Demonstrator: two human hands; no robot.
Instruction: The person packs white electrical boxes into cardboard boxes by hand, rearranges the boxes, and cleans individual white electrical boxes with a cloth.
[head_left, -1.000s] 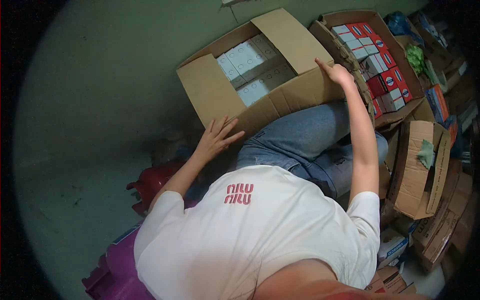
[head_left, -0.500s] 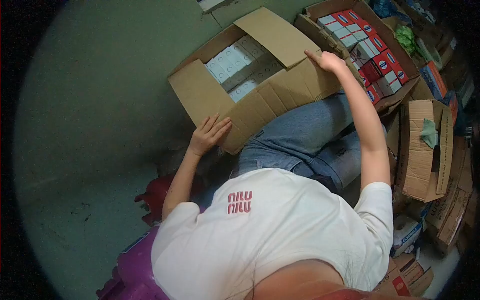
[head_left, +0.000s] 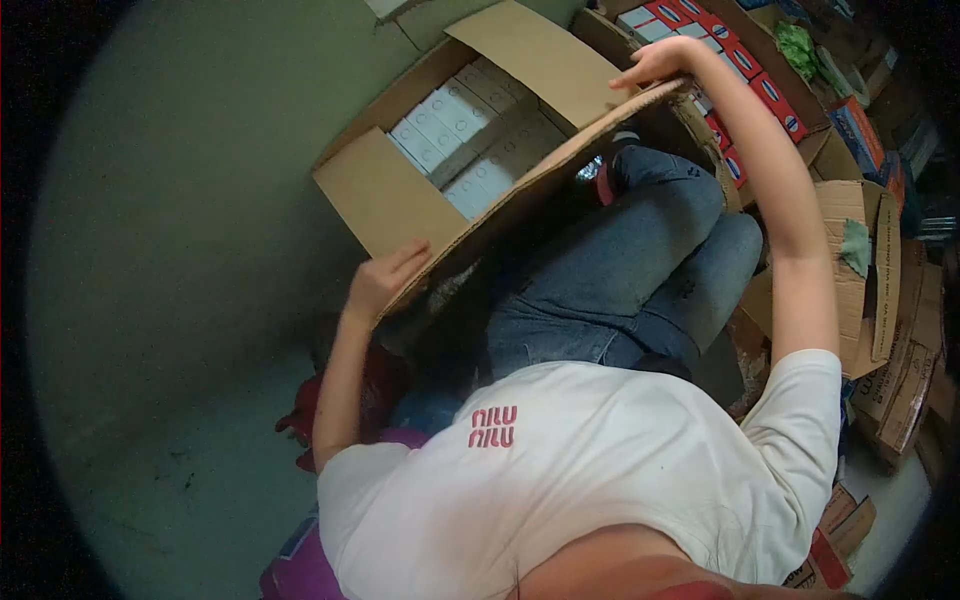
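Observation:
A large cardboard box (head_left: 330, 160) leans against the wall, its top partly open. Rows of small white cartons (head_left: 450, 118) show inside. Its near long flap (head_left: 560, 155) is raised toward me and now seen almost edge-on. My left hand (head_left: 385, 278) grips the lower left end of that flap, fingers on top and thumb hidden. At the upper right end, my right hand (head_left: 660, 62) is closed over the flap's edge, with some fingers hidden. The short left flap (head_left: 385, 195) and right flap (head_left: 535, 60) lie folded inward over the cartons.
My bent legs (head_left: 620, 250) are under the raised flap. Right of the box stands another open carton of red and white packs (head_left: 740, 60). Farther right are stacked cardboard pieces (head_left: 860, 330) and a green plastic bag (head_left: 795, 50). A red object (head_left: 365, 390) lies left of me.
The near flap has swung up from hanging against my legs, exposing the space beneath. Both hands have shifted with it, and my right hand has moved up. The box has slid slightly left and away.

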